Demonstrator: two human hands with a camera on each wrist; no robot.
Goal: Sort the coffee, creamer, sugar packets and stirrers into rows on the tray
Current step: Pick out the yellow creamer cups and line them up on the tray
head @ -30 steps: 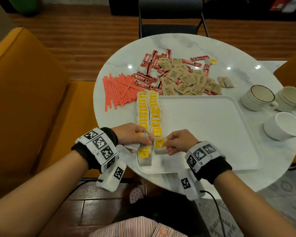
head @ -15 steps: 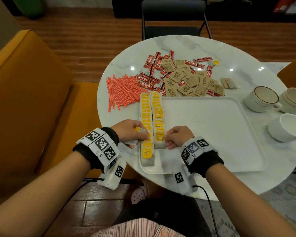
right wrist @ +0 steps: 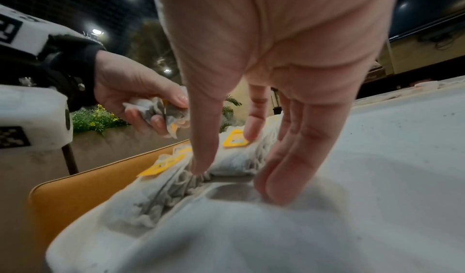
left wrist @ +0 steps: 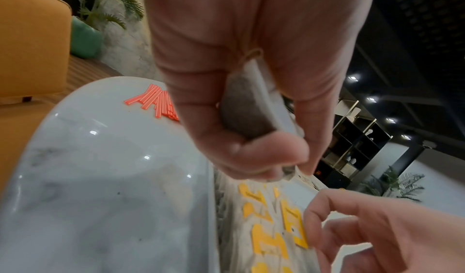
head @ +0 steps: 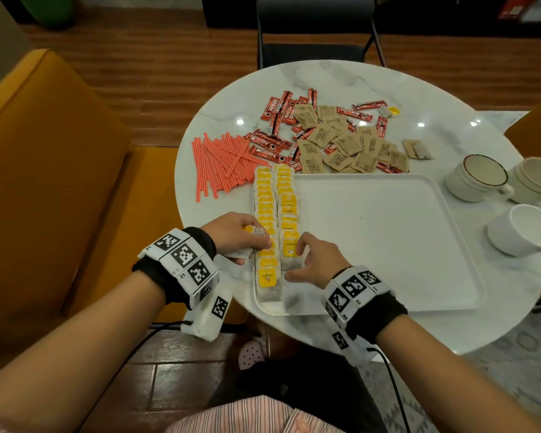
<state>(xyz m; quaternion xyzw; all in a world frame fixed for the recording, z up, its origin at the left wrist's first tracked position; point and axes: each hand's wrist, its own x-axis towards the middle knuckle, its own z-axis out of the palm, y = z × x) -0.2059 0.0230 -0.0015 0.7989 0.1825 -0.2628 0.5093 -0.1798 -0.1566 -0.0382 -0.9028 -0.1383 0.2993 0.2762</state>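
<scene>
Coffee sticks [head: 264, 149]: "NESCAFE CLASSIC"; yellow tag [head: 290, 244] maybe "CONNECT".

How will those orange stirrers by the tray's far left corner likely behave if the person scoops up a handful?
The stirrers look thin and straight, so probably light and fairly stiff. They lie loose, several crossed over the rest, so a handful may splay or shed a few. If round, they could roll on the glossy table; their cross-section is not clear.

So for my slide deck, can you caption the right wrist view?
Right hand straightens a tea bag row on the white tray while the left hand grips spare tea bags.
</scene>
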